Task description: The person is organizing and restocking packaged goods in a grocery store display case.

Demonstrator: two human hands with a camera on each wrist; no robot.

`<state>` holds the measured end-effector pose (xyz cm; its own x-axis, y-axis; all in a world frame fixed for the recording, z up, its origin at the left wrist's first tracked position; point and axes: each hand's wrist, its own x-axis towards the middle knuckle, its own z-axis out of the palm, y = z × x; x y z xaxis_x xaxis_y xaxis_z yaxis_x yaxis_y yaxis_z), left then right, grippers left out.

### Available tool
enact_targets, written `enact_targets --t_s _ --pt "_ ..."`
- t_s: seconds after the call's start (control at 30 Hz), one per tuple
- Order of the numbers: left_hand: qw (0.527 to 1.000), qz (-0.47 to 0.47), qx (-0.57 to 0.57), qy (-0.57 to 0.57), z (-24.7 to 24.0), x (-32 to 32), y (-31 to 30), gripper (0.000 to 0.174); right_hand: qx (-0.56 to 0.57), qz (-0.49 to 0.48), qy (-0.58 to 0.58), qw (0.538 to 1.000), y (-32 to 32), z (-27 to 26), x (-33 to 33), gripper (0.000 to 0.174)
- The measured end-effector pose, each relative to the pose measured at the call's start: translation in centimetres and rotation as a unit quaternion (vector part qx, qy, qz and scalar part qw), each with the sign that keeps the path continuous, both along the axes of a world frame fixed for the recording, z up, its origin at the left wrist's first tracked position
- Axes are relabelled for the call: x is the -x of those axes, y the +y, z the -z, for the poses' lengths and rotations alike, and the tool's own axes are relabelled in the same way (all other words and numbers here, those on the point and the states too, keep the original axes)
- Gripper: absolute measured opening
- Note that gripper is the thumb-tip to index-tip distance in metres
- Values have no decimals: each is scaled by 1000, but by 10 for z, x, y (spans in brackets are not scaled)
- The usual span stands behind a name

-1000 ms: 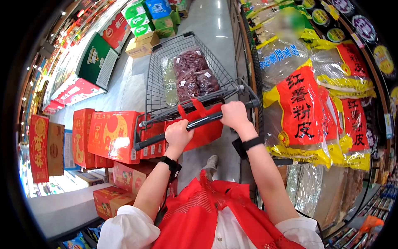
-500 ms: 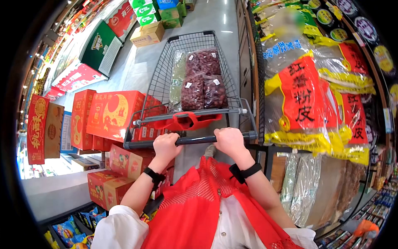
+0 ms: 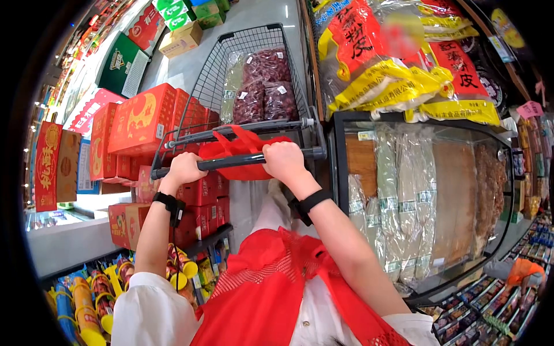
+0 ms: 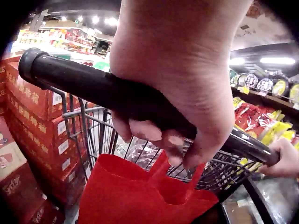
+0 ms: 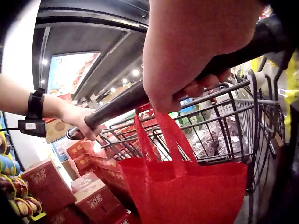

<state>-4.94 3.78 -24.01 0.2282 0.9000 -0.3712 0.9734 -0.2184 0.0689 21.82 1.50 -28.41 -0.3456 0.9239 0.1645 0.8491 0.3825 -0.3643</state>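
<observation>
Both hands grip the dark handlebar (image 3: 234, 162) of a wire shopping cart (image 3: 199, 81). My left hand (image 3: 184, 169) curls its fingers round the bar near its left end, shown closely in the left wrist view. Further right, my right hand (image 3: 284, 160) wraps round the same bar, and the right wrist view shows its curled fingertips. A red cloth bag (image 5: 187, 191) hangs just below the handlebar, its straps rising beside the right hand. In the basket lie clear bags of dark reddish dried fruit (image 3: 265, 66) and a long pale-green clear pack (image 3: 231, 86).
Stacked red gift boxes (image 3: 141, 118) stand close along the cart's left side. On the right are large noodle-sheet bags (image 3: 369, 63) and a framed display case (image 3: 340, 155) of clear packs. Snack tubes (image 3: 86, 305) sit at lower left. Cardboard cartons (image 3: 180, 40) stand ahead on the left.
The cart and I have drawn back along the aisle; boxes and noodle bags sit higher in view, and more of the display case shows. Both hands keep hold of the handlebar.
</observation>
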Motion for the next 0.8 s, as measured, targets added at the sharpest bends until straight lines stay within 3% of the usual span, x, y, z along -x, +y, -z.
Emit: enact_targets --t_s 0.2,0.33,0.53,0.6,0.67,0.73,0.8 --pt "997 67 32 -20 0 -10 -78 21 20 13 21 999 -93 -6 -17 6" --pt "995 93 14 -38 2 -16 -128 18 123 -12 -1 992 -148 -22 -26 6" --pt "992 95 57 -57 6 3 -178 27 169 -41 9 985 -203 -20 -18 8" --pt "987 99 109 -69 -7 1 -180 30 152 -46 23 987 -208 -17 -18 8" --pt "972 121 199 12 -12 -1 -178 34 161 -73 -3 984 -206 -17 -16 8" --pt "951 187 246 -10 -8 9 -173 40 220 -74 -25 972 -206 -19 -14 9" --pt "901 175 384 -106 -29 13 -140 39 273 -99 -68 955 -199 -25 -10 13"
